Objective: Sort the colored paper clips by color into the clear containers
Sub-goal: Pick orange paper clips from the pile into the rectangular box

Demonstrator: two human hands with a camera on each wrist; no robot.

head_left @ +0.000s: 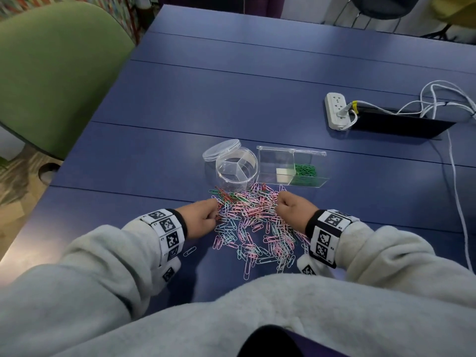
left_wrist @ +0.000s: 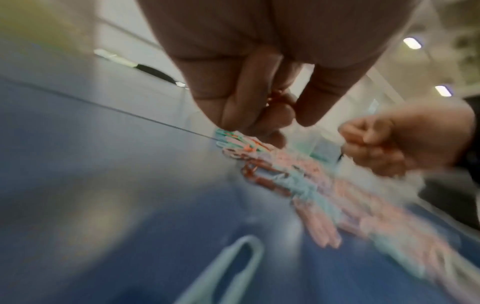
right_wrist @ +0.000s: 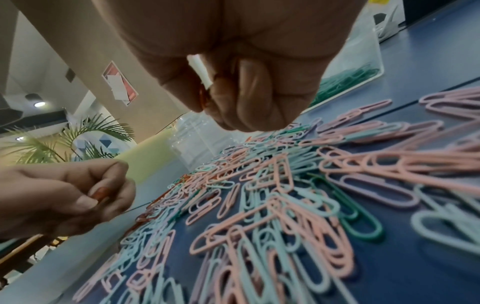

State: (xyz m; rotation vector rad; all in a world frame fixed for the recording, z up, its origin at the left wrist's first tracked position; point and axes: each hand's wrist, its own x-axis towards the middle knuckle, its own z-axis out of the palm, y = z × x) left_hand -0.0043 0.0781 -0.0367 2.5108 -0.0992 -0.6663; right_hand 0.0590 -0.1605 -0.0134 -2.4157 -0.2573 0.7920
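Blue worktop (head_left: 231, 99) carries my loose clip pile (head_left: 255, 222), just before the round divided tub (head_left: 237, 168) and the box (head_left: 291, 167) already holding green clips. Both hands gather red ones: left hand (head_left: 203, 217) and right hand (head_left: 293, 208) each have fingers curled, pinching red clips (right_wrist: 100, 194).

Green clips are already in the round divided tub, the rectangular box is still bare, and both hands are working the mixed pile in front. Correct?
Not quite. The head view shows the green clips in the rectangular box; it is the round divided tub whose sections look bare. The rest holds: left hand and right hand are both at the mixed pile.
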